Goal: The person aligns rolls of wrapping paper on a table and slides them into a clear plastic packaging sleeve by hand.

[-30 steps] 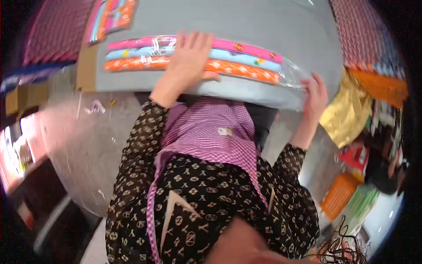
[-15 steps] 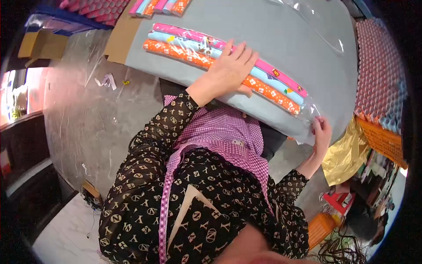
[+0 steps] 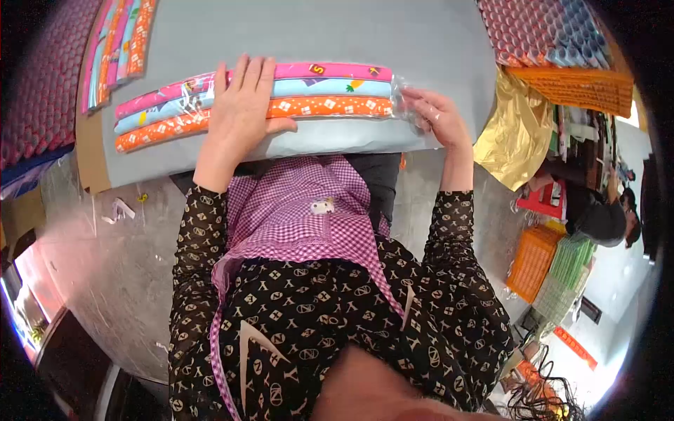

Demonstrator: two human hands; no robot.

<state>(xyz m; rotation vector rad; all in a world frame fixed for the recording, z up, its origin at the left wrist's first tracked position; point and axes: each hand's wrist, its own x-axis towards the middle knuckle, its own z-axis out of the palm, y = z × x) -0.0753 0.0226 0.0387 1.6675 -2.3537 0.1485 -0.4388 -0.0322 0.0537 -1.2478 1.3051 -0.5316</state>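
Note:
Three long printed rolls, pink, light blue and orange (image 3: 330,106), lie side by side in a clear plastic sleeve (image 3: 399,98) across the near part of the grey table (image 3: 316,35). My left hand (image 3: 241,105) rests flat on the rolls left of their middle, fingers stretched out and thumb pointing right. At the right end of the pack, my right hand (image 3: 441,121) has its fingers closed on the loose end of the clear sleeve. The exact grip is partly hidden by the fingers.
More packed rolls (image 3: 133,42) lie at the table's upper left, near a cardboard edge (image 3: 91,154). Large stacks of rolls (image 3: 49,84) stand at left and upper right, the right one above an orange crate (image 3: 583,88). Gold sheeting (image 3: 516,130) hangs nearby. Another person (image 3: 597,214) is far right.
The view has turned, so the pack now lies nearly level. My left hand stays flat on the rolls. My right hand is still at the sleeve's end, now with its back more toward me.

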